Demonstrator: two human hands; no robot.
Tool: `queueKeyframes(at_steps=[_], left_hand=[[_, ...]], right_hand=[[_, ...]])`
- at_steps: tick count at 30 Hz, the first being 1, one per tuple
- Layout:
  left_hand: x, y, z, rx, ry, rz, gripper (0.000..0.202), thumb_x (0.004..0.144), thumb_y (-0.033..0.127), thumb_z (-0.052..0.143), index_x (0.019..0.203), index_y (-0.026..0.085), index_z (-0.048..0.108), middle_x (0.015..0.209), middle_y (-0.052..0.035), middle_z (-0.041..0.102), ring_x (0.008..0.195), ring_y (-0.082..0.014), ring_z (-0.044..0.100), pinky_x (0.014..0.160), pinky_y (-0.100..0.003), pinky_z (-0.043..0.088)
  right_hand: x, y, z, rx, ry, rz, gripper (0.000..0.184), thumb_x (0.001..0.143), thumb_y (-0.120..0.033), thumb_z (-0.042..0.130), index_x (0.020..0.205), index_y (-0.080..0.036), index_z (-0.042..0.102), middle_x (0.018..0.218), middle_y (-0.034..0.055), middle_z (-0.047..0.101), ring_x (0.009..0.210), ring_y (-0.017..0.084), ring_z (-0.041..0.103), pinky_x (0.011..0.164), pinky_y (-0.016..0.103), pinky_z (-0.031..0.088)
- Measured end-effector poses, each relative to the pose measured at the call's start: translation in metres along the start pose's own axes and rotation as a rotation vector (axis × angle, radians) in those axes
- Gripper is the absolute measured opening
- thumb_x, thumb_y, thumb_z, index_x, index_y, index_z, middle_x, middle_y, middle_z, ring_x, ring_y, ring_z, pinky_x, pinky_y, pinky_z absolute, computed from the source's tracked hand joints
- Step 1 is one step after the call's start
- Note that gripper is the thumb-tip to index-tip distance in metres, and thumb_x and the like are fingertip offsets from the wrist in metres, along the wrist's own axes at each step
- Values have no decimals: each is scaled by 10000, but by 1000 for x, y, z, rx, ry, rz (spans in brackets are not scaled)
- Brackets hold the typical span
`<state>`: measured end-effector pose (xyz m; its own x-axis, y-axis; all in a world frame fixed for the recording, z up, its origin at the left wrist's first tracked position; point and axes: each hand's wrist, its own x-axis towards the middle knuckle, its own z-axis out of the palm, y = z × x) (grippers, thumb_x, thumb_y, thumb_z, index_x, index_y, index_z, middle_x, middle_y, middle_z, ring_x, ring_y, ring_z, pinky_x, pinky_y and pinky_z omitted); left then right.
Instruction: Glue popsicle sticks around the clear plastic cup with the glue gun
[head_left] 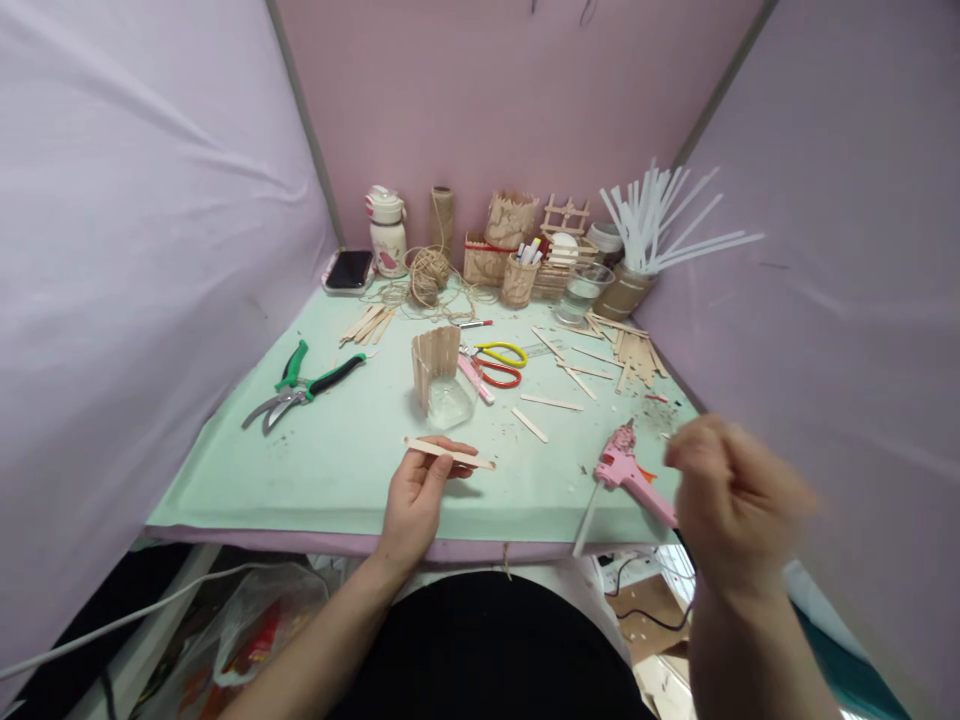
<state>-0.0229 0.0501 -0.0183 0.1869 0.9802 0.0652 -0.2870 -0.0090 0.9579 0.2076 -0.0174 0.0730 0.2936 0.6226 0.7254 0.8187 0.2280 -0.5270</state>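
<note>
Wooden stick [448,453] at lower centre of the frame, level, pointing left to right, just above the counter [330,470]. Pinched near its left half between thumb and fingertips of the left hand [416,495], fingers narrowly closed on it, right end jutting free. Just above it in the frame, a clear cup [442,385] half clad in upright sticks. Pink pattern on the white bottle [388,235] at upper centre too small to read. Right hand [731,500] at lower right, blurred, fingers curled inward in a loose fist; holding something or not, cannot tell. Pink glue gun [628,472] lying on the counter just left of that fist, apparently apart from it. Yellow and red scissors [499,365] just right of the cup, green-handled pruners [300,385] at left.
</note>
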Motion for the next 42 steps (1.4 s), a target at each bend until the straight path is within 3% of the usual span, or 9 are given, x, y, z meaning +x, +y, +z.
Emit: queueKeyframes(at_steps=[2,4,9,11,14,19,25,32,42], left_hand=[[-1,2,1,15,-46,-23,245,919,396,569,960,155,571,1016,-91,700,921,-198,691,806,-328,556],[-3,4,3,-10,-146,-85,250,923,404,560,954,156,564,984,-87,708,891,-194,695,803,-327,549],[-8,10,4,-154,-469,-359,267,912,419,581,935,156,543,877,-74,722,759,-165,694,740,-300,533],[-11,12,4,-200,-546,-456,271,901,417,600,927,154,541,838,-71,722,728,-156,687,718,-286,527],[-13,12,4,-259,-634,-568,306,871,434,639,923,147,545,788,-77,720,685,-143,678,665,-245,510],[-16,11,6,-305,-725,-644,342,841,458,670,905,142,555,742,-85,714,665,-153,689,611,-217,490],[-18,12,7,-315,-744,-676,312,850,436,667,875,145,557,735,-78,708,642,-141,671,601,-212,486],[-19,9,7,-296,-748,-696,312,849,433,667,845,146,545,693,-59,683,603,-125,630,600,-213,465],[-16,6,4,-190,-760,-620,312,882,447,619,938,148,547,716,-42,662,622,-119,596,634,-230,451]], right_hand=[[0,3,-6,42,117,-101,308,927,-154,457,629,-224,486,600,-19,489,557,134,490,544,283,365],[-2,4,-4,75,58,-179,278,924,-138,465,662,-224,492,618,-16,498,576,141,503,556,288,389],[-6,1,22,-84,-683,-237,139,919,-136,514,860,-219,608,907,51,663,840,193,619,718,330,498],[-10,-3,32,-65,-822,-214,217,907,-124,534,1064,-244,623,1169,76,644,1068,225,605,853,372,515],[-15,-11,43,56,-796,-124,279,927,-136,522,1170,-246,602,1178,81,644,1091,214,606,893,366,514],[-18,-19,54,188,-784,-90,165,951,-165,514,995,-209,667,894,37,702,847,169,647,756,289,508],[-18,-16,57,182,-864,-104,147,911,-129,541,870,-210,657,814,-1,686,754,132,623,690,242,462],[-32,-15,66,122,-787,-82,168,761,-37,533,719,-198,554,658,-31,561,602,107,507,564,213,372],[-45,-16,78,243,-703,251,120,704,-88,518,702,-207,536,589,-55,550,543,102,498,537,206,382]])
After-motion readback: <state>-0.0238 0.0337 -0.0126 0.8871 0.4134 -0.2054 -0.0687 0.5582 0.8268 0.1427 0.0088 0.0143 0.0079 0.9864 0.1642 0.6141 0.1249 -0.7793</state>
